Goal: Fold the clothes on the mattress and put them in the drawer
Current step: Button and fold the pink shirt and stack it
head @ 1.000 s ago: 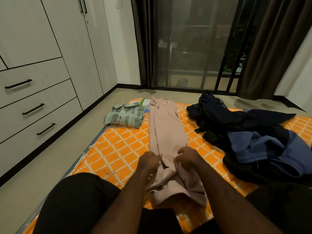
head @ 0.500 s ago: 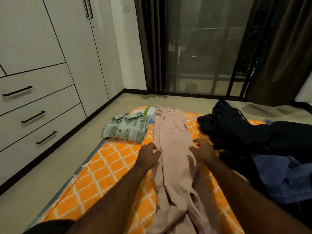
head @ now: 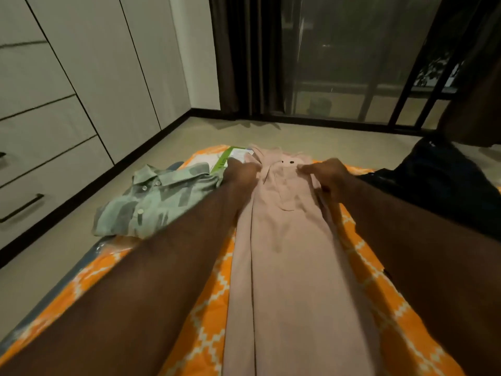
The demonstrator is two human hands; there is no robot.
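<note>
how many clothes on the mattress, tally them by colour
pale pink long garment: 1
folded grey-green patterned button shirt: 1
dark navy heap of clothes: 1 heap, the pieces in it cannot be told apart
total: 3

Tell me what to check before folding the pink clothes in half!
1. Pink garment lies long and flat on the mattress: ok.
2. Left hand and right hand at its far end: ok.
3. Right hand pinches the edge: ok; left hand's hold: cannot tell, blurred.
4. Green shirt off to the side: ok.
5. Drawers open for later: not ok, shut.
</note>
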